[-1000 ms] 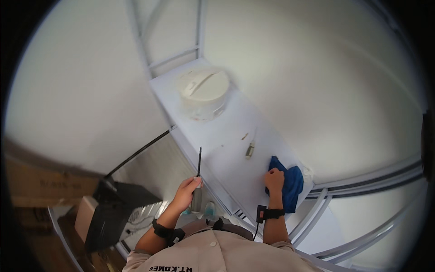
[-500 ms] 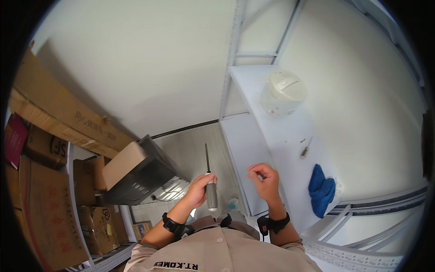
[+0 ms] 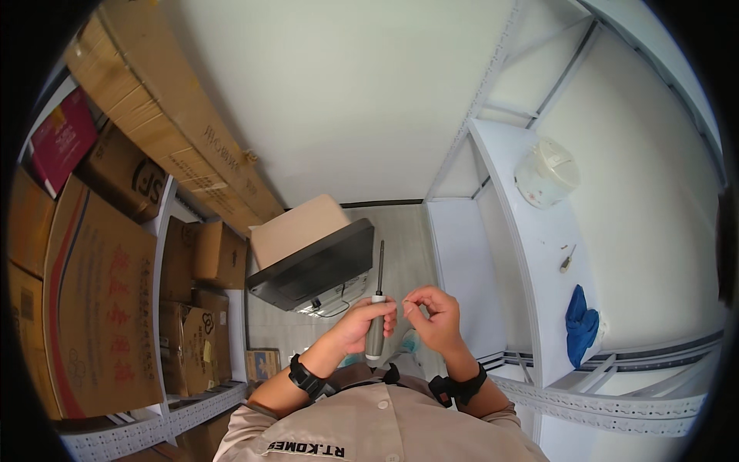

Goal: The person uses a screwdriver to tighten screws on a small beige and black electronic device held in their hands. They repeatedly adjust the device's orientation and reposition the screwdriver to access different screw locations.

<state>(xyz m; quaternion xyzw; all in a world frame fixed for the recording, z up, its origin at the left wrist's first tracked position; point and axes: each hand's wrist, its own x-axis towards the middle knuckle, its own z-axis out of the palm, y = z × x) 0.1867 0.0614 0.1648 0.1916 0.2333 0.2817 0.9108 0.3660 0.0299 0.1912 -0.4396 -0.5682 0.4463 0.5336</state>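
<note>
My left hand is closed around a screwdriver with a grey handle and pale ends. Its long dark shaft points up and away from me. Close by on the right, my right hand has thumb and fingertips drawn into a pinch, a small gap from the handle. Whatever is between those fingertips, if anything, is too small to make out. Both hands are in front of my waist, above the floor.
A black flat-screen-like panel stands ahead beside a cardboard box. Cartons fill the left rack; a long carton leans above. On the right shelf are a lidded bucket, a smaller screwdriver and blue cloth.
My view has turned left, so the shelves and boxes sit further right in it. The right hand has come closer to the screwdriver, which stays in my left hand.
</note>
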